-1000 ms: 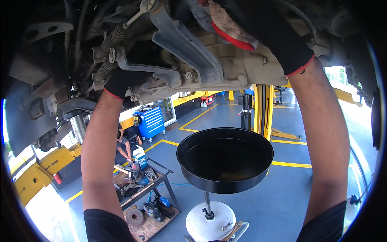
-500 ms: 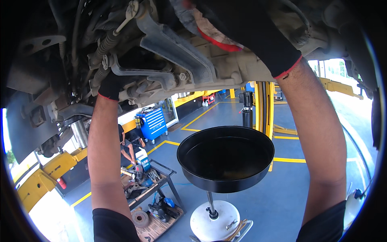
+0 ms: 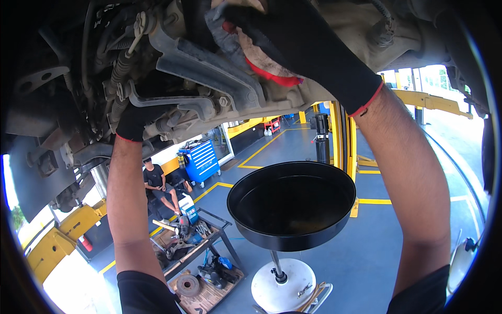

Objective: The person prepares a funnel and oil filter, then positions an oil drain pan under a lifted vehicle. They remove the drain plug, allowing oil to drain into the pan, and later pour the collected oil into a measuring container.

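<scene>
Overhead is the underside of a vehicle, with a grey metal bracket (image 3: 206,68) bolted to a dusty casing. My right hand (image 3: 298,39), in a black glove with a red cuff edge, is closed on a crumpled grey and pinkish rag (image 3: 264,58) with a red border. The rag is up against or close beside the casing, right of the bracket. My left hand (image 3: 132,125), also in a black glove, reaches up behind a thinner curved bracket (image 3: 167,99); its fingers are hidden there. Below both hands stands a wide round black drain pan (image 3: 291,238) on a pole.
The pan's pole rises from a round white tank (image 3: 282,290). A cart (image 3: 196,301) with tools and a brake disc stands lower left. Behind it are a seated person (image 3: 157,180) and a blue tool chest (image 3: 201,159). Yellow lift arms (image 3: 57,243) flank the vehicle; a yellow post (image 3: 342,141) stands beyond.
My right hand and the rag have come lower, and more of them shows. The whole view has shifted slightly, bringing the seated person further into sight. My left hand stays by the thinner bracket.
</scene>
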`<state>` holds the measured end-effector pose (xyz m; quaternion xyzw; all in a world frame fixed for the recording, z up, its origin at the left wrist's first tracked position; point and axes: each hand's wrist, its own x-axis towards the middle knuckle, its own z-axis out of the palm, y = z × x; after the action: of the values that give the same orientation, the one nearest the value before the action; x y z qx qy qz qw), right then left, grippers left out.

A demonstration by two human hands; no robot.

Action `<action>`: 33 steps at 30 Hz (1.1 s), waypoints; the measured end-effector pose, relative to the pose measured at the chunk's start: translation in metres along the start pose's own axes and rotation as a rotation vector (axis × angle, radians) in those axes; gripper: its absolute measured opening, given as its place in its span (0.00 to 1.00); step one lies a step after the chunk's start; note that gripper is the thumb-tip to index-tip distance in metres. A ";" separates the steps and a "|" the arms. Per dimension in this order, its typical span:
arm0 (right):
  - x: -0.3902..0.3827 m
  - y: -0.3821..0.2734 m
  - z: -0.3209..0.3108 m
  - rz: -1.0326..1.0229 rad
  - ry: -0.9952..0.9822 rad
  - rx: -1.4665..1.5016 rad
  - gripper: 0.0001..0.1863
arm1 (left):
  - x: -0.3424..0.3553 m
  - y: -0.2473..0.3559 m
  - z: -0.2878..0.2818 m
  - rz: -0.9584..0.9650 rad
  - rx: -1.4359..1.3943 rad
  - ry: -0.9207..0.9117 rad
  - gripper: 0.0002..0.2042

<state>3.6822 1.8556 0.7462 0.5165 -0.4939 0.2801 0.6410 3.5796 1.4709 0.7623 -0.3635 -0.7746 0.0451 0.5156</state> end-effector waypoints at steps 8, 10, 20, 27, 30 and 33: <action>0.005 -0.004 0.000 0.184 -0.013 -0.012 0.18 | 0.002 0.005 0.003 -0.020 -0.220 -0.013 0.35; 0.008 -0.005 0.002 0.181 -0.010 -0.001 0.18 | -0.001 0.008 0.002 0.004 -0.191 -0.013 0.27; 0.015 -0.008 -0.002 0.142 0.002 -0.074 0.17 | -0.008 0.030 -0.002 -0.004 -0.245 -0.008 0.19; 0.011 -0.003 0.004 0.193 0.002 0.014 0.17 | -0.007 0.047 0.006 0.021 -0.029 0.096 0.17; 0.006 -0.008 0.006 0.163 0.014 0.113 0.16 | -0.012 0.048 0.009 -0.187 -0.161 0.031 0.15; 0.001 -0.013 0.002 0.214 -0.018 0.095 0.16 | -0.017 0.038 0.011 -0.221 -0.368 0.053 0.13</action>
<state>3.6931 1.8491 0.7420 0.4932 -0.5382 0.3654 0.5775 3.5936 1.4920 0.7269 -0.3657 -0.7909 -0.1634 0.4627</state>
